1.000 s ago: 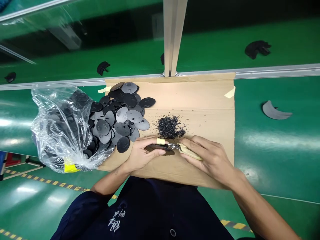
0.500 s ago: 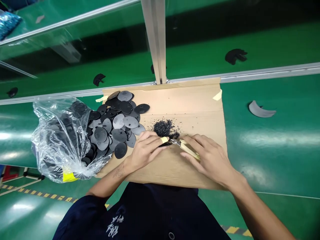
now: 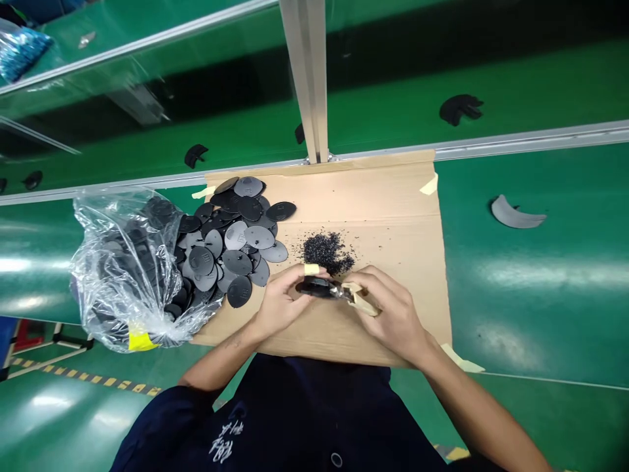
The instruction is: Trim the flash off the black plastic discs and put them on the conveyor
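Observation:
Between its thumb and fingers, my left hand holds a black oval plastic disc over the cardboard. A strip of yellow tape is wrapped round one of its fingers. My right hand is closed round the cream handles of a pair of nippers. The metal jaws meet the right edge of the disc; whether they grip it I cannot make out. Just beyond both hands lies a heap of small black plastic bits. Left of it spreads a pile of black oval discs.
A clear plastic bag of more discs stands at the left. Taped cardboard covers part of the green table. A grey curved piece lies at the right. Behind rises a metal post.
My right hand and the nippers have moved slightly left and turned. My left hand has tilted the disc, so more of it shows. The view has shifted a little.

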{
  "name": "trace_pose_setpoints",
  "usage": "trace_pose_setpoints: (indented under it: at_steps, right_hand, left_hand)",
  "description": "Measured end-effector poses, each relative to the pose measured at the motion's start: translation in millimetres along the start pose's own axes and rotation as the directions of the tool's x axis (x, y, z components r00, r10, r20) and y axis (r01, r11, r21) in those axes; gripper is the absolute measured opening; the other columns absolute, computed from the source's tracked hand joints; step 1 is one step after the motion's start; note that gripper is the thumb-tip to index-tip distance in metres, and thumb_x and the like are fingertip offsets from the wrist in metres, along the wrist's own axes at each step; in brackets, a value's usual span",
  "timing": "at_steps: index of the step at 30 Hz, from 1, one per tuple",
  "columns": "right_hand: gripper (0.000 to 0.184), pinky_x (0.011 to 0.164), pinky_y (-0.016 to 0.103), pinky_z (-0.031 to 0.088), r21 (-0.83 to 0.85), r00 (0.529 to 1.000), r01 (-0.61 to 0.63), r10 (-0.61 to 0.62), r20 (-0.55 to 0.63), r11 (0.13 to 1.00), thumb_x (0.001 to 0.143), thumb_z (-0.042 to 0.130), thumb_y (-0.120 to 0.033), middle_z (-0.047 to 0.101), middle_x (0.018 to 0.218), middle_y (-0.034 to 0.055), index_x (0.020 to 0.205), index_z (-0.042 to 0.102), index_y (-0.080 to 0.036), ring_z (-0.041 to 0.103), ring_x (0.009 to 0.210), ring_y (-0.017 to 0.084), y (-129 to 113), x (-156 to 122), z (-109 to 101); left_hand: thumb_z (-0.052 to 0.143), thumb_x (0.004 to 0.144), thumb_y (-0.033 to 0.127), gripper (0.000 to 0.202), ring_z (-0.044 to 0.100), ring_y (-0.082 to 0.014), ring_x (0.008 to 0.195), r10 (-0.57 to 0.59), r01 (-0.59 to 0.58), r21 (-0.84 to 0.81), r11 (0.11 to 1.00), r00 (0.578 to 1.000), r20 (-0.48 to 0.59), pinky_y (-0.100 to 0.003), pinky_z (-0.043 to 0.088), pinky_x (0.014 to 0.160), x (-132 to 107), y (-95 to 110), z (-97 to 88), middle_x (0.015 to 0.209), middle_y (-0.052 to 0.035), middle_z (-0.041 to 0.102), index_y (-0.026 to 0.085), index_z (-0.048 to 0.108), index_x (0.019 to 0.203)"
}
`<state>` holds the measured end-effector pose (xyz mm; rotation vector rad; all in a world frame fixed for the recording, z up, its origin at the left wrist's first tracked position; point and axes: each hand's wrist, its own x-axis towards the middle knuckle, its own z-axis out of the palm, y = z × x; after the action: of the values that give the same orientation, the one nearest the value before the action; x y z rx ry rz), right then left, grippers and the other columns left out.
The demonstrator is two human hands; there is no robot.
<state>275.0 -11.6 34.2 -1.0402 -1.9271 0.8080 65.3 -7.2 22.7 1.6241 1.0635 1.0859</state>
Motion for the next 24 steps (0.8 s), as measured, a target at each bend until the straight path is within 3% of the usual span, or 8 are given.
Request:
trace_pose_setpoints:
  at_steps: [2, 4, 8, 12, 17, 24]
  right_hand:
    - [0.019, 0.066, 0.032, 0.053, -0.011, 0.994, 0.108, -0.108, 0.016, 0.994, 0.095, 0.052, -0.011, 0.066, 0.09, 0.0074, 0.11, 0.058, -0.02, 0.063, 0.077, 0.018, -2, 2, -3]
    - [0.021, 0.066, 0.031, 0.053, -0.006, 0.99, 0.134, -0.133, 0.035, 0.991, 0.093, 0.055, -0.012, 0.066, 0.091, 0.0078, 0.112, 0.058, -0.02, 0.063, 0.078, 0.019, -3, 3, -11]
    - [0.02, 0.07, 0.033, 0.053, -0.164, 0.996, 0.082, -0.074, 0.054, 0.983, 0.093, 0.056, -0.015, 0.068, 0.097, 0.0106, 0.113, 0.059, -0.02, 0.065, 0.083, 0.021, 3, 5, -25]
    - [0.018, 0.073, 0.035, 0.053, -0.341, 0.98, 0.161, -0.11, 0.163, 0.926, 0.096, 0.056, -0.022, 0.07, 0.099, 0.0118, 0.113, 0.06, -0.018, 0.065, 0.085, 0.022, 10, 9, -31]
    - [0.02, 0.076, 0.036, 0.053, -0.396, 0.956, 0.242, -0.149, 0.251, 0.886, 0.098, 0.055, -0.026, 0.07, 0.102, 0.0123, 0.115, 0.06, -0.017, 0.064, 0.089, 0.023, 11, 12, -33]
    - [0.02, 0.073, 0.035, 0.051, -0.421, 0.944, 0.289, -0.182, 0.276, 0.86, 0.1, 0.051, -0.027, 0.07, 0.099, 0.0116, 0.114, 0.06, -0.015, 0.063, 0.085, 0.022, 8, 13, -34]
  left_hand:
    - [0.063, 0.093, 0.013, 0.022, 0.072, -0.016, 0.094, 0.121, -0.127, 0.139, 0.982, 0.991, 0.047, -0.028, 0.059, 0.083, 3, 1, -5.8, 0.102, -0.0088, 0.076, 0.018, 0.072, 0.112]
    - [0.061, 0.093, 0.012, 0.023, 0.071, -0.0164, 0.095, 0.167, -0.175, 0.195, 0.965, 0.984, 0.056, -0.029, 0.058, 0.082, 5, 2, -11.1, 0.101, -0.0087, 0.076, 0.019, 0.074, 0.111]
    - [0.067, 0.091, 0.014, 0.019, 0.073, -0.0161, 0.089, 0.121, -0.125, 0.17, 0.977, 0.992, 0.033, -0.025, 0.058, 0.077, 6, 5, -14.4, 0.096, -0.0083, 0.078, 0.019, 0.076, 0.107]
    - [0.068, 0.09, 0.016, 0.022, 0.073, -0.0159, 0.085, 0.13, -0.138, 0.125, 0.982, 0.989, 0.07, -0.024, 0.058, 0.074, 4, 9, -12.2, 0.093, -0.0083, 0.078, 0.019, 0.076, 0.111]
    - [0.069, 0.091, 0.018, 0.026, 0.073, -0.0151, 0.082, 0.131, -0.14, 0.093, 0.986, 0.986, 0.1, -0.023, 0.057, 0.07, 2, 13, -11.5, 0.093, -0.009, 0.078, 0.018, 0.074, 0.116]
    - [0.072, 0.089, 0.022, 0.022, 0.075, -0.0147, 0.081, 0.149, -0.152, 0.043, 0.987, 0.986, 0.076, -0.022, 0.059, 0.071, 0, 12, -8.8, 0.095, -0.009, 0.079, 0.018, 0.076, 0.11]
